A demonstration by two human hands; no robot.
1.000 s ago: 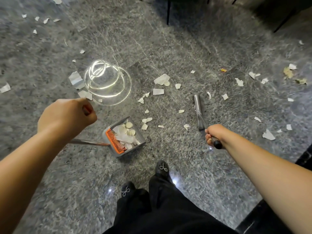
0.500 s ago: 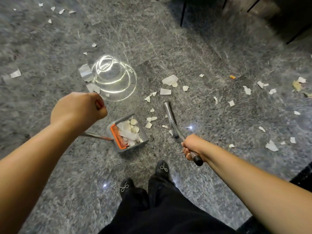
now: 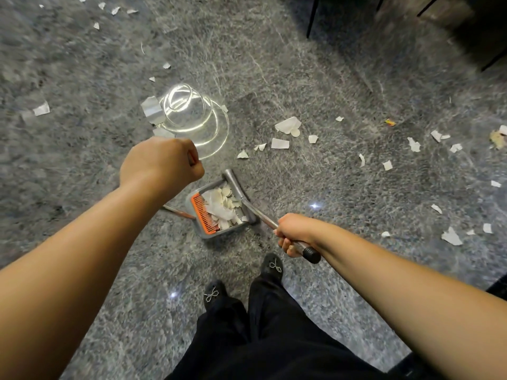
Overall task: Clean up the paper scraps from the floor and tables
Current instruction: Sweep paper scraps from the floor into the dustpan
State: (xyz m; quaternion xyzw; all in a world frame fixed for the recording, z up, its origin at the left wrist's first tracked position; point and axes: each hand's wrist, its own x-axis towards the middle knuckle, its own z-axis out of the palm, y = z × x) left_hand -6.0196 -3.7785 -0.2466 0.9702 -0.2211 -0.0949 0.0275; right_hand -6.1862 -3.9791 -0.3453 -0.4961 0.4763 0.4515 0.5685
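Note:
A grey dustpan (image 3: 203, 233) with an orange comb edge sits on the speckled grey floor, filled with white paper scraps (image 3: 223, 202). My left hand (image 3: 160, 163) grips the top of its long handle, fist closed. My right hand (image 3: 293, 233) grips the metal broom handle near its black end cap. The grey broom head (image 3: 238, 192) lies along the dustpan's open right side, touching it. Loose paper scraps (image 3: 286, 126) lie beyond the pan and more scraps (image 3: 413, 145) spread to the right.
My two black shoes (image 3: 271, 267) stand just behind the dustpan. A bright ring-shaped light reflection (image 3: 192, 116) shines on the floor beyond my left hand. Dark furniture legs (image 3: 311, 16) stand at the top. More scraps (image 3: 41, 108) lie far left.
My right hand swept the broom leftward from the open floor to the dustpan mouth. The scraps that lay just right of the pan are gone from the floor.

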